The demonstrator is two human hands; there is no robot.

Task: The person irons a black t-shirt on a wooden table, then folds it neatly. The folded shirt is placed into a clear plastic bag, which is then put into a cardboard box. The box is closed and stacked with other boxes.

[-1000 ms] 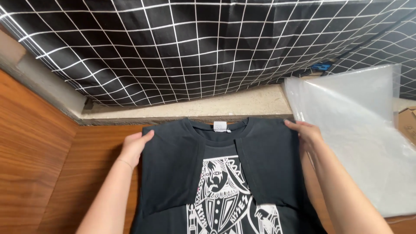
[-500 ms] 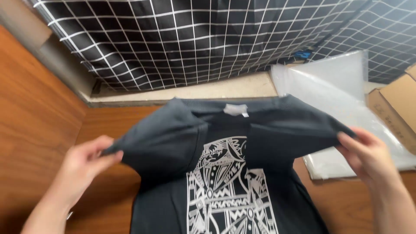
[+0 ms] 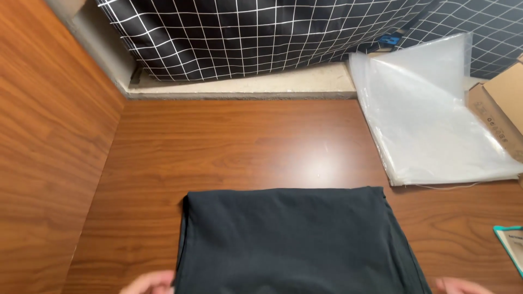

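A black T-shirt lies folded on the wooden table, its plain back side up and the fold line towards the far side. Only the tops of my hands show at the bottom edge. My left hand touches the shirt's near left corner. My right hand sits just beside the near right corner. How the fingers hold the cloth is cut off by the frame's edge.
A stack of clear plastic bags lies at the far right of the table. A cardboard box stands beyond it. A teal-edged card pokes in at the right edge. A black checked cloth hangs at the back; a wooden wall is on the left.
Both hands lifted the shirt's collar end and folded it towards me. The white print and collar are now hidden, and my hands have dropped to the bottom edge.
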